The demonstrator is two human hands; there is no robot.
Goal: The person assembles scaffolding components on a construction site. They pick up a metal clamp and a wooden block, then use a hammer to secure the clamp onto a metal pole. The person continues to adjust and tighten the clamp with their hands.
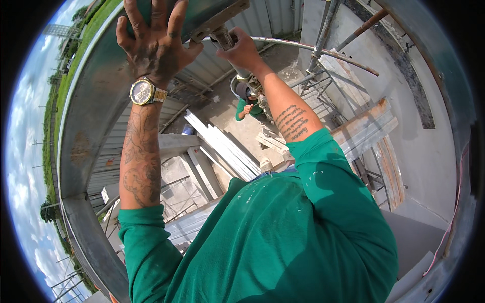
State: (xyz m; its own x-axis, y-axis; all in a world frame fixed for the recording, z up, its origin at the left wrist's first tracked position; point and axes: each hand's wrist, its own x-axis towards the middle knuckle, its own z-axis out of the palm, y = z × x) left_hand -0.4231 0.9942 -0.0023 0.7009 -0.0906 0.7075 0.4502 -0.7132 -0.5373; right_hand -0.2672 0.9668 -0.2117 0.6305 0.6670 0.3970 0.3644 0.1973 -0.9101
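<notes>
My left hand [156, 48], a watch [147, 92] on its wrist, is open with fingers spread on the dark metal beam [103, 83]. Its thumb reaches toward a rusty flat plate [220, 19]. Below that plate stands a steel prop [221, 38], and my right hand [243, 51] is closed round its upper end. Part of the prop is hidden by my right hand and forearm. Where the plate meets the beam is hard to make out.
Far below, a person in a green sleeve and cap [247, 103] is beside the prop. Scaffold tubes [319, 48] and metal planks [366, 129] stand to the right. Long white boards [222, 144] lie on the lower floor. Corrugated sheeting [252, 25] lines the far side.
</notes>
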